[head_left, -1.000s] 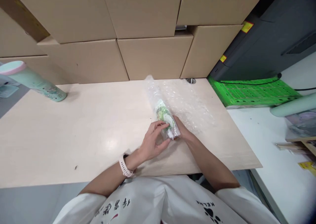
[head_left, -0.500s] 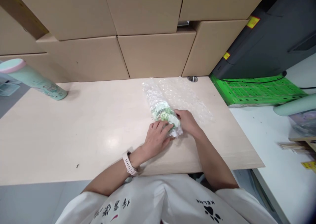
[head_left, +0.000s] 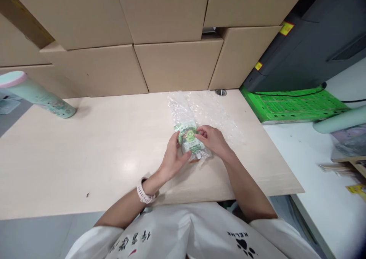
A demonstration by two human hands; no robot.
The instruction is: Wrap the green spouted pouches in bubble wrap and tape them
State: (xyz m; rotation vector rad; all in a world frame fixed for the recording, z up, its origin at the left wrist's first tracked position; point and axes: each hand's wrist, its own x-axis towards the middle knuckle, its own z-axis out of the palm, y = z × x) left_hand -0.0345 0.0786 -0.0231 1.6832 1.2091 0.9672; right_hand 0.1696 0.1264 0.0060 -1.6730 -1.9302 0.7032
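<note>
A green-and-white packet (head_left: 189, 134) with a kiwi picture lies on the table, with clear bubble wrap (head_left: 180, 106) about it. The wrap stretches beyond the packet toward the boxes and off to the right. My left hand (head_left: 172, 158) grips the packet's left side, fingers at the edge and thumb on its lower front. At the right edge, my right hand (head_left: 213, 140) has its fingers curled in a pinch against the packet and its wrap. What exactly those fingertips hold is hard to see.
Cardboard boxes (head_left: 177, 64) are stacked along the table's back edge. A mint-green tumbler (head_left: 42, 95) stands at the left. To the right are a green plastic pallet (head_left: 300, 104) and a large dark case (head_left: 311, 49). A cable hole (head_left: 220, 92) is near the back.
My left hand has turned from lying flat over the packet to gripping its left side. More of the printed front shows. My right fingers have moved slightly left over the edge.
</note>
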